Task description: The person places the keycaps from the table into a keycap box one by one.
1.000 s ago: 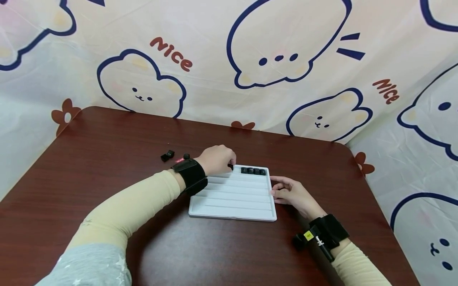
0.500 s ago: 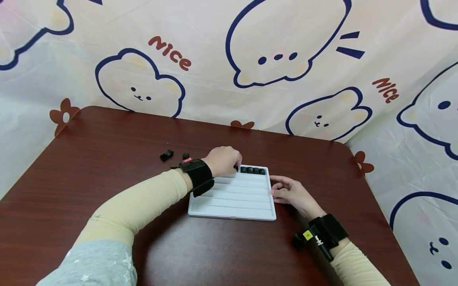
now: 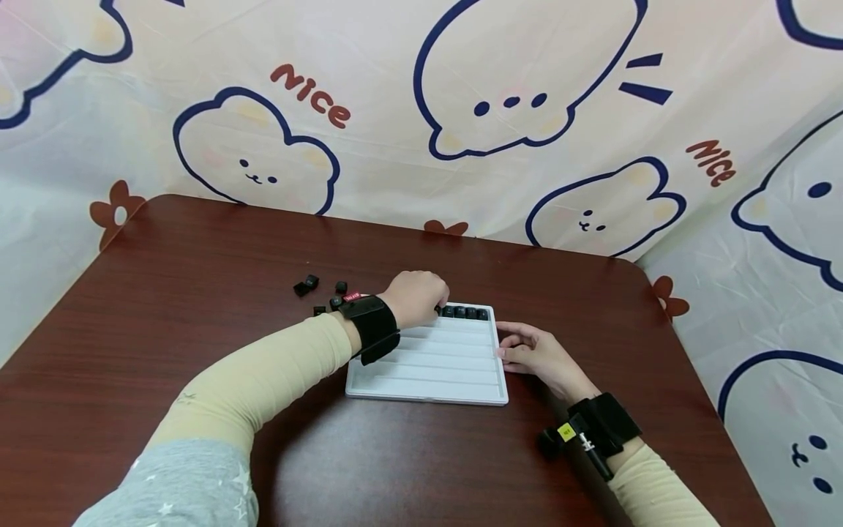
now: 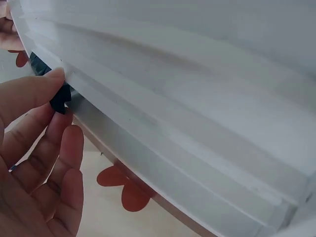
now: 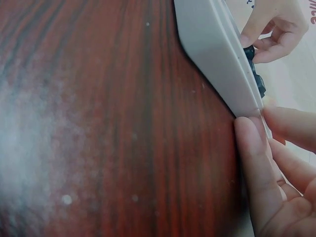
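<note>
The left hand (image 3: 416, 298) sits over the far edge of a white tray (image 3: 454, 366) on the brown table (image 3: 500, 468). Its thumb and fingertips pinch one black key (image 4: 60, 98), the gap between them no wider than the key; the remaining fingers are loosely bent. The key is at the tray's farthest channel, at the left end of a row of black keys (image 3: 470, 313); whether it touches its neighbour cannot be told. The right hand (image 3: 543, 362), relaxed and gripping nothing, rests thumb and fingertips against the tray's right side. More loose keys (image 3: 312, 281) lie on the table beyond the left forearm. The step appears to be seating the key in line. It is best done with a light pinch, the key squared to the row before release, and the right hand bracing the tray against sideways push.
</note>
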Demonstrator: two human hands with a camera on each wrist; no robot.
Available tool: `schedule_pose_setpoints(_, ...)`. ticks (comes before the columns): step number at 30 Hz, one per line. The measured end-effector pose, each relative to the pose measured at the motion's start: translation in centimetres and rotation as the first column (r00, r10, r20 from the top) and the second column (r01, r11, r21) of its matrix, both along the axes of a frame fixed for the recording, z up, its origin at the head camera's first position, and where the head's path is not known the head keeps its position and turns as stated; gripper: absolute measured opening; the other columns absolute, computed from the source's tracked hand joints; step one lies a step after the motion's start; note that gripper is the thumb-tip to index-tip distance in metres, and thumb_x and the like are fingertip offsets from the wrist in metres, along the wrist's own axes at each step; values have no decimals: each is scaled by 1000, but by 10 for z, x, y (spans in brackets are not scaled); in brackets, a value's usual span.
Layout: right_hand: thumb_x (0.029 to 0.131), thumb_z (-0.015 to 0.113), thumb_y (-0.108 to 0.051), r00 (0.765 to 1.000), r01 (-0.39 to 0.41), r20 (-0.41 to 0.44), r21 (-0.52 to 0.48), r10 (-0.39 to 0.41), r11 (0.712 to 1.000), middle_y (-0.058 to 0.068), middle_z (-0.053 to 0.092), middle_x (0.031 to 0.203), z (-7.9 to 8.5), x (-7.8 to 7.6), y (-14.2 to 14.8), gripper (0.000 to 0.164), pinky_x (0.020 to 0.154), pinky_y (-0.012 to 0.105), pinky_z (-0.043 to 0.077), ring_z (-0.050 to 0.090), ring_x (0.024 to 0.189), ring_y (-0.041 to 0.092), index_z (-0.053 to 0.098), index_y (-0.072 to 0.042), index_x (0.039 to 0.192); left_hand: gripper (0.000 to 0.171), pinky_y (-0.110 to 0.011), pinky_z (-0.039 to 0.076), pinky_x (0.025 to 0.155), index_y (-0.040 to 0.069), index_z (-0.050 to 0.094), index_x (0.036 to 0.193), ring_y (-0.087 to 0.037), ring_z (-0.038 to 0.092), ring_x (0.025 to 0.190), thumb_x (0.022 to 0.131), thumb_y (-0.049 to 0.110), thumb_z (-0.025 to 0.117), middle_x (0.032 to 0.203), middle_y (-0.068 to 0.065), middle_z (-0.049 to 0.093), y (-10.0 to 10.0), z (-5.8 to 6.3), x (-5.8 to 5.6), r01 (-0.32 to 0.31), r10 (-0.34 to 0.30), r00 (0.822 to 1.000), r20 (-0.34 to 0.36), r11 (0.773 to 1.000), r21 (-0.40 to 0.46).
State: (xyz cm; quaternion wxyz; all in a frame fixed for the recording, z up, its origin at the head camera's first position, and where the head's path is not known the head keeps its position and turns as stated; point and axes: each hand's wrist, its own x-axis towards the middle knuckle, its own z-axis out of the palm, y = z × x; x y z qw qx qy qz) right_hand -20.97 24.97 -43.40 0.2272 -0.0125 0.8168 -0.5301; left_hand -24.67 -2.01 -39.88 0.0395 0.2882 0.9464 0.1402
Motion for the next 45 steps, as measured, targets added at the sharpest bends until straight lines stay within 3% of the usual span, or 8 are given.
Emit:
schedule_pose_setpoints(9,98,69,-4,1000,-1,-2,11,1,1000,14,60,110,0,0,0,61,77,28,59,63,87,13,43,2,152,9,-34,55,82,12,79,100,-17,65,93,92,8,75,103,-1,74,0,-3,2,-21,21,1000,-6,1000,16)
schedule_pose_setpoints(19,97,69,-3,1000,3,2,3,-3,1000,13,60,109,2,0,0,61,77,28,59,63,86,12,43,2,153,10,-31,54,72,11,78,97,-16,62,85,92,5,72,97,-1,73,-7,2,1,-49,44,997,60,995,82)
schedule_pose_setpoints(31,97,69,-3,1000,11,6,14,-11,1000,13,60,109,2,0,-1,61,77,28,59,63,86,12,44,1,152,13,-27,47,65,11,77,87,-15,56,78,93,1,71,90,-1,71,-3,3,1,-60,55,997,62,995,81)
schedule_pose_setpoints(39,97,70,-3,1000,-4,-13,12,4,1000,14,61,108,0,-1,0,60,78,28,59,64,85,12,45,2,151,13,-29,53,71,11,79,90,-16,60,82,93,2,72,96,-1,74,-2,0,-1,-60,54,997,61,994,91)
schedule_pose_setpoints(45,97,70,-3,1000,5,-8,17,-5,1000,13,61,108,-2,-1,0,59,77,28,59,65,85,12,46,1,151,13,-29,52,69,12,78,87,-16,59,80,93,2,71,94,-1,74,-2,0,0,-63,56,996,66,993,97)
